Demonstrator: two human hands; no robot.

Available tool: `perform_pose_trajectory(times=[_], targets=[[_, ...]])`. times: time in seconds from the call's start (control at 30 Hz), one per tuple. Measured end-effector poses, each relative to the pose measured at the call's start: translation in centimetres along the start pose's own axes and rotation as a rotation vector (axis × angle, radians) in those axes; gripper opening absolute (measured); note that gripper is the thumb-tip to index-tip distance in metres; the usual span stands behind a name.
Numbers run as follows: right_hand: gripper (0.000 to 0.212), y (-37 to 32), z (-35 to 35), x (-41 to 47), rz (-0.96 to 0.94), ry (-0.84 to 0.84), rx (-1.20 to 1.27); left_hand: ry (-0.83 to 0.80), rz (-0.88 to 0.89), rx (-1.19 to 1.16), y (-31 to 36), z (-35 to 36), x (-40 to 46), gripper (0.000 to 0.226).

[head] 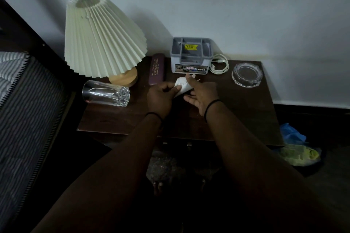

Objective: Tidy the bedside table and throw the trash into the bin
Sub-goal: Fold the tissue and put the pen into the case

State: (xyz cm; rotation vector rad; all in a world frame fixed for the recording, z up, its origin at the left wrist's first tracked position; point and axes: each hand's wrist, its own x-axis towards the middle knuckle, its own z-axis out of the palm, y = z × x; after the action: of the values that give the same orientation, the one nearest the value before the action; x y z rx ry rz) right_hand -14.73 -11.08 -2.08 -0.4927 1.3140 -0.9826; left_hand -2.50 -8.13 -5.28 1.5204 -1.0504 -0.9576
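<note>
Left hand (161,93): I pinch the crumpled white tissue (182,86) at frame centre, gathering trash.
Right hand (200,94): fingers straight, cupped against the tissue to steady it.
Bin: not clearly visible; bagged litter (299,152) lies lower right.
Bedside table (236,115): tipped drinking glass (106,93) left; pleated lamp (102,36), spectacle case (156,69), organiser box (191,55), charging cable (219,64) and glass ashtray (247,74) crowd behind.

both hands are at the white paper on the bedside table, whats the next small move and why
Probably lift the crumpled white paper clear of the table. The left hand already pinches it and the right hand lies open against it, so it looks gathered and ready to carry off as trash.
</note>
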Motion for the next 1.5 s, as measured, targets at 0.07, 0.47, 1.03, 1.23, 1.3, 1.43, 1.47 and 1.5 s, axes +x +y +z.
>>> perform_pose_trajectory(times=[0.07, 0.47, 1.03, 1.23, 1.3, 1.43, 1.47, 1.5], targets=[[0.052, 0.1, 0.1, -0.2, 0.016, -0.026, 0.017, 0.018, -0.047, -0.071, 0.0, 0.1, 0.1, 0.011], [0.033, -0.4, -0.3, -0.6, 0.145, -0.052, 0.044, 0.118, -0.366, -0.514, 1.4, -0.1, 0.7, 0.012], [0.034, -1.0, -2.9, 0.4, -0.288, -0.314, -0.617, -0.085, -0.255, -0.446, 1.5, -0.1, 1.1, 0.019], [0.033, -0.8, -2.7, 0.4, -0.266, -0.216, -0.423, -0.229, -0.332, -0.463, 1.8, 0.1, 0.4, 0.008], [0.032, -0.8, -2.6, 0.5, -0.250, -0.217, -0.376, -0.233, -0.329, -0.412, 1.7, 0.2, 0.3, 0.009], [0.030, -1.0, -2.5, 0.6, -0.276, -0.186, -0.321, -0.210, -0.296, -0.456, 1.7, 0.1, 0.5, 0.026], [0.029, -1.1, -2.5, 0.5, -0.317, -0.169, -0.329, -0.207, -0.312, -0.479, 1.9, 0.0, 0.6, 0.026], [0.029, -1.3, -2.6, 0.3, -0.378, -0.153, -0.358, -0.200, -0.341, -0.481, 2.2, -0.1, 0.7, 0.024]])
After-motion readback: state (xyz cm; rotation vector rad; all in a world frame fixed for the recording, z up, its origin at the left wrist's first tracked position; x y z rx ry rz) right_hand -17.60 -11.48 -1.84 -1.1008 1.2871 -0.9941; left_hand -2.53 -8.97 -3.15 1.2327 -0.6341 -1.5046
